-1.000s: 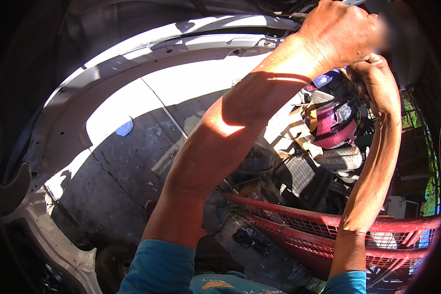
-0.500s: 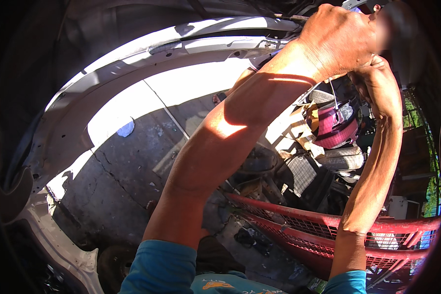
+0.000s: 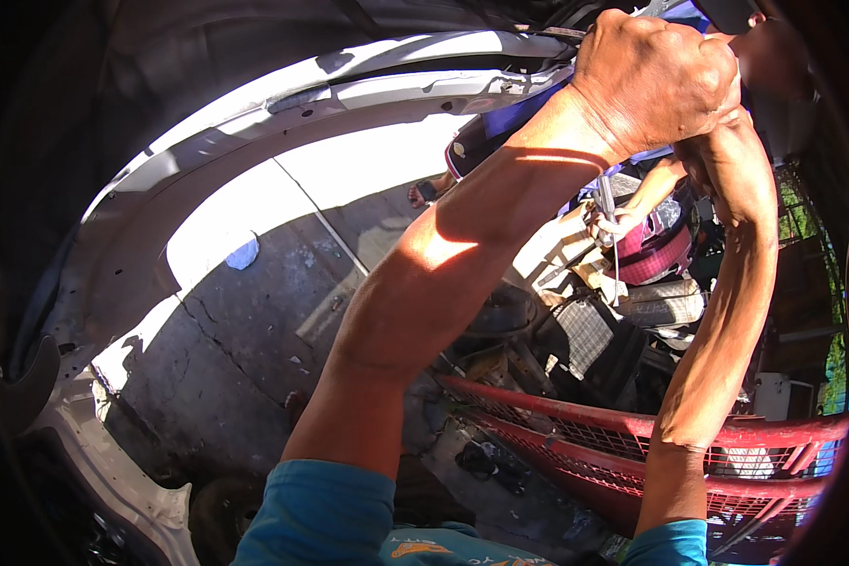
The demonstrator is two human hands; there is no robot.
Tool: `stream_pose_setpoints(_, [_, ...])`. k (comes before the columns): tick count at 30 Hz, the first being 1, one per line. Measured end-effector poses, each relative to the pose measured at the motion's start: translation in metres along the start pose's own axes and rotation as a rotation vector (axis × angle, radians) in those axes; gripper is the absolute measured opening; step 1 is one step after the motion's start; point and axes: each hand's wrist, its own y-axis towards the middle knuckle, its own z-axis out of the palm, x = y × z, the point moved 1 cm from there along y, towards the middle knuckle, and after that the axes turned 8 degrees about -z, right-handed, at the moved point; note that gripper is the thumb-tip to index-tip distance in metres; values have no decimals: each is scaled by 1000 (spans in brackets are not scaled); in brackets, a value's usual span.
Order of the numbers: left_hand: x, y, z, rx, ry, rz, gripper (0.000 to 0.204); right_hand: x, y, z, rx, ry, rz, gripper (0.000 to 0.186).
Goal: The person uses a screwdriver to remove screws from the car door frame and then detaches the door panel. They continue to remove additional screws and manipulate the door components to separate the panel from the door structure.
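Both my arms reach up to the upper right, and the hands meet there. My left hand [image 3: 658, 77] is closed, its back toward me and its knuckles on top. Just below and touching it, my right hand [image 3: 722, 165] has its wrist bent and its fingers curled inward. Whatever they grip is hidden behind the hands. Close by my left hand ends the curved pale metal edge [image 3: 396, 90] of a vehicle body, dotted with small holes.
Another person's hand [image 3: 618, 224] holds a grey rod-like thing beyond my arms; their sandalled foot [image 3: 420, 193] rests on the concrete floor [image 3: 245, 330]. A pink-and-black bag [image 3: 646, 255] lies among piled goods. Red mesh railing [image 3: 575, 415] crosses the lower right.
The other person has come further into view, with a hand and grey rod now showing between my arms. My left hand has shifted slightly; both hands stay together at the upper right.
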Motion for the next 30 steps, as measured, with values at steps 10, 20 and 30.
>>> stream_pose_setpoints(10, [2,-4,-5,42,-16,21,25,4,-1,4,-19,36,18,21])
stream_pose_setpoints(20, [4,-5,-9,66,-27,31,24,5,-11,14,-69,22,-15,22])
stream_pose_setpoints(30, [1,-6,-12,73,-29,33,23,-1,-21,18,-150,-83,-71,19])
